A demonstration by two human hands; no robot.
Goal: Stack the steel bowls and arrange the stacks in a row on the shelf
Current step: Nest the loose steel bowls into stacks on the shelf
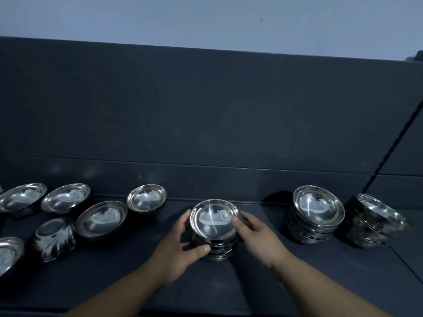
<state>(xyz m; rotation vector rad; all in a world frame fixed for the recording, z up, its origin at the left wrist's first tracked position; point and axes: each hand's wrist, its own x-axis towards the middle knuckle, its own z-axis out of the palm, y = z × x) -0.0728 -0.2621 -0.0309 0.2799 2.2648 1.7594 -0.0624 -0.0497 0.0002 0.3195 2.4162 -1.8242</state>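
- Three stacks of steel bowls stand on the dark shelf (229,291): the middle stack (215,223), the second stack (317,208) to its right, and the end stack (380,213) just beyond, which leans rightward.
- Two hands hold the middle stack. The left hand (177,245) curls fingers and thumb round its left side. The right hand (257,236) grips its right side, thumb on the top rim.
- Six loose bowls (101,219) lie to the left. Five sit open side up, one of them cut by the picture's left edge. The tipped bowl (55,237) shows its fluted outside.
- Bare shelf lies between the middle stack and the second stack. A narrower gap separates the middle stack from the nearest single bowl (146,197).
- The back panel (206,110) rises close behind the rear bowls, and bare shelf runs beneath the forearms.
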